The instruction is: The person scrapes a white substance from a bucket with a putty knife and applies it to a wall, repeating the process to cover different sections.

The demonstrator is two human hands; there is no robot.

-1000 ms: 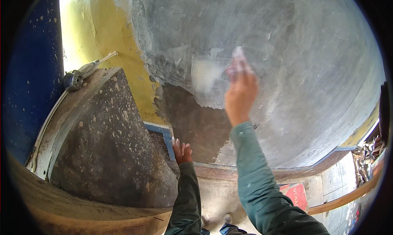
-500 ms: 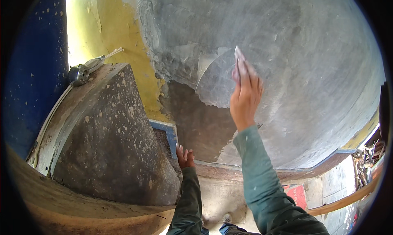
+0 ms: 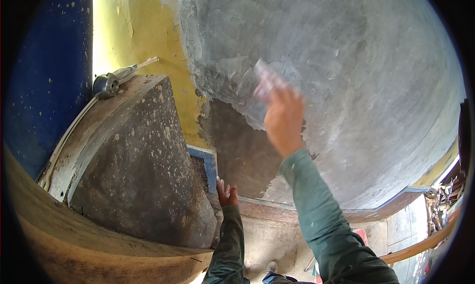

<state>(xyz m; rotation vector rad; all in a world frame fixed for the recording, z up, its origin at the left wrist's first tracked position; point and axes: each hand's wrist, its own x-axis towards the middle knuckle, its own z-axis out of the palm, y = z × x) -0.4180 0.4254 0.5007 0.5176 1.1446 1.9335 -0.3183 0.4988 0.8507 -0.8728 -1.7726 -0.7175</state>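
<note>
My right hand (image 3: 284,118) is raised against the grey plastered wall (image 3: 366,86), its fingers closed and smeared by motion. A pale, pinkish-white shape (image 3: 267,81) shows at the fingertips; blur hides what it is. Just below lies a darker brown patch (image 3: 247,155) with a ragged edge, where the grey coat stops. My left hand (image 3: 227,192) is held low by the wall's foot, beside a blue-painted edge (image 3: 211,167). Its fingers are apart and nothing shows in them.
On the left rises a speckled, slanting concrete block (image 3: 143,170) with a metal cylinder (image 3: 106,85) and pale cable (image 3: 67,140) on top. Behind it are yellow wall (image 3: 158,46) and a dark blue panel (image 3: 47,76). A wooden bar (image 3: 420,242) and piled scraps (image 3: 445,200) are at right.
My right hand has moved left across the wall and its tip now leans further left. The left hand keeps its pose. The whole view has shifted slightly.
</note>
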